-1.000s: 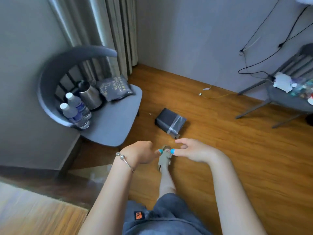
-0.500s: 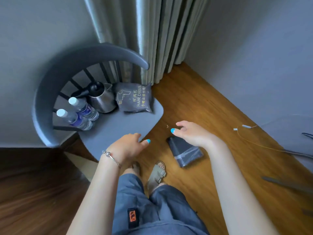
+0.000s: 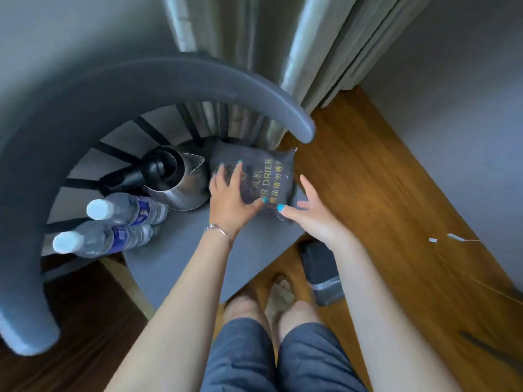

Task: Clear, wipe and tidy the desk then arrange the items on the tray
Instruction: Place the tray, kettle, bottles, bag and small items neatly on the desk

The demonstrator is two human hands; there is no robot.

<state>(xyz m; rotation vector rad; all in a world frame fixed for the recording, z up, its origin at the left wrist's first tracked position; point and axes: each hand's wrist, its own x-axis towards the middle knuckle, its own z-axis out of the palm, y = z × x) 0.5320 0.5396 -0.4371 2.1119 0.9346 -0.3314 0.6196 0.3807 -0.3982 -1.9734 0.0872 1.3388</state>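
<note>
We reached both arms forward. Our left hand (image 3: pixel 229 196) lay flat with fingers spread straight. Our right hand (image 3: pixel 307 212) hovered beside it, fingers splayed and relaxed.

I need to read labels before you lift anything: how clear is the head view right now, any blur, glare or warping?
Head view: wide-angle warp bends the chair backrest into a big arc; edges smear with motion blur; glare streaks the curtain; the hair drier bag lettering reads partly, the left hand covering the rest; bottle labels too blurred.
</note>
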